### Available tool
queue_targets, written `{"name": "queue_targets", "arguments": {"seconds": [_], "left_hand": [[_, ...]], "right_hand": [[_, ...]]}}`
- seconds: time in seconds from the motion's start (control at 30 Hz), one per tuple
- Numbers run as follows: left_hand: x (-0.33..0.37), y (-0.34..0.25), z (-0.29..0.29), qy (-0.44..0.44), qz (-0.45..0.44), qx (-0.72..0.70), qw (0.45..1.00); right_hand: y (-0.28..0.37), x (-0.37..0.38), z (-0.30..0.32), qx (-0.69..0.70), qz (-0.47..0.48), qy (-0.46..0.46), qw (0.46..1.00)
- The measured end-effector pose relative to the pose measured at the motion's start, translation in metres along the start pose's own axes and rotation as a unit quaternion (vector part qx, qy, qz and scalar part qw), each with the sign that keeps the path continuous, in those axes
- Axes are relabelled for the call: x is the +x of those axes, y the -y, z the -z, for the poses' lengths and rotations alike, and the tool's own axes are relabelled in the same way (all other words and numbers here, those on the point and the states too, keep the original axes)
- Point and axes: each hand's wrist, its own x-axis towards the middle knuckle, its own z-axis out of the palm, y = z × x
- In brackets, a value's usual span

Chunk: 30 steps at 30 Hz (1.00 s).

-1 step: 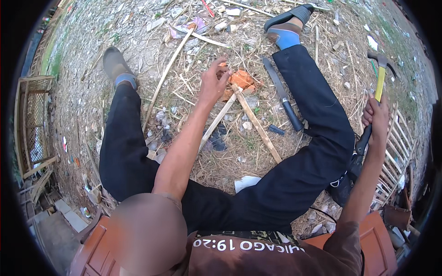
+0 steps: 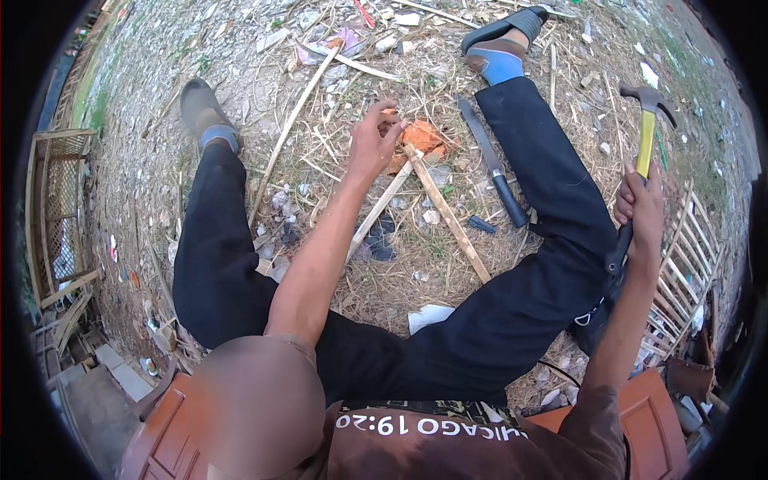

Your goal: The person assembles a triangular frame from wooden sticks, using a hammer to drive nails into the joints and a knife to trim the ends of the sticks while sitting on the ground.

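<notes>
My right hand [image 2: 642, 204] is wrapped round the handle of a claw hammer [image 2: 646, 144], raised at the right with its dark head uppermost. The shaft is yellow above a black grip. Over the ground in the middle, my left hand [image 2: 374, 142] has its fingers curled and thumb and forefinger drawn together; anything between them is too small to make out. Just right of those fingertips lies a broken orange brick [image 2: 424, 138]. Two wooden strips, one on the right [image 2: 448, 216] and one on the left [image 2: 381, 205], meet at an angle against the brick.
A long knife [image 2: 485, 150] with a black handle lies beside my right leg, near a small black piece [image 2: 481, 226]. Wooden slatted frames stand at left [image 2: 60, 212] and right [image 2: 688, 252]. A long stick [image 2: 292, 128] crosses the straw-littered ground.
The hammer and my right hand have shifted slightly left, and the hammer's head has swung inward. My left hand, the brick and the wooden strips look the same.
</notes>
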Motion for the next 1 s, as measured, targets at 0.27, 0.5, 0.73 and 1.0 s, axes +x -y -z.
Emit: {"name": "queue_targets", "arguments": {"seconds": [0.27,0.5,0.73,1.0], "left_hand": [[0.007,-0.011,0.007,-0.004,-0.010,0.001,1.000],[0.001,-0.008,0.011,-0.002,-0.008,-0.035,0.999],[-0.029,0.019,-0.017,0.093,0.030,-0.099,0.990],[-0.026,0.030,-0.019,0.067,-0.011,-0.065,0.996]], "right_hand": [[-0.066,-0.052,-0.112,-0.158,-0.127,0.330,0.922],[-0.106,0.004,-0.144,-0.267,0.045,0.249,0.930],[-0.103,-0.025,-0.133,-0.107,-0.032,0.175,0.978],[-0.146,-0.042,-0.143,-0.168,0.012,0.165,0.972]]}}
